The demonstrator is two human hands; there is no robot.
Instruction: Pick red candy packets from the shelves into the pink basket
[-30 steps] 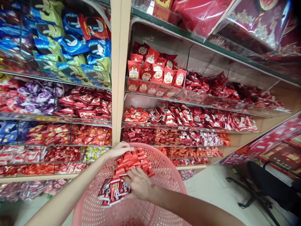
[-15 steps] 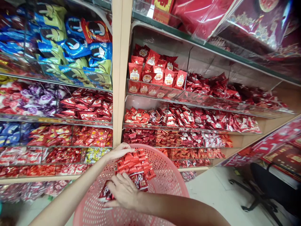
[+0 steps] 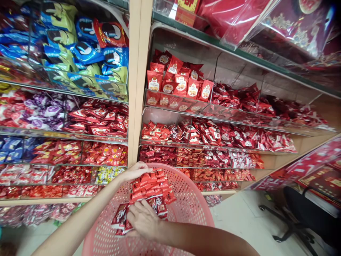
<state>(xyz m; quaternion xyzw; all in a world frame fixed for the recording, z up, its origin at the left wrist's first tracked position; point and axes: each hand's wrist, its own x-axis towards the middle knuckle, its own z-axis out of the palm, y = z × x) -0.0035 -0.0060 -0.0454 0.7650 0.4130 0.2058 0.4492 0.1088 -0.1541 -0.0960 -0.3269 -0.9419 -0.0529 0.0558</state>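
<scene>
A pink plastic basket (image 3: pixel 186 185) with a perforated wall is in front of me, below the shelves. My left hand (image 3: pixel 136 171) is closed over its far rim. Inside lie bright red wrapped candy packets (image 3: pixel 153 185) in a pile. Darker red packets (image 3: pixel 120 217) lie on the nearer side of it. My right hand (image 3: pixel 145 219) rests on these darker packets, palm down. Its fingers are stretched over them, and the fingertips are partly hidden among the wrappers.
Clear-fronted shelf bins of red packets (image 3: pixel 205 131) run along the right. On the left are bins with blue and green snack packs (image 3: pixel 87 53) and purple-wrapped candies (image 3: pixel 50 110). A wooden post (image 3: pixel 136 89) divides the shelves. A black swivel chair (image 3: pixel 306 213) stands on the floor at right.
My right hand has shifted slightly right, and its fingers are closer together. More of the dark red packets at its left now shows. The left hand stays on the rim.
</scene>
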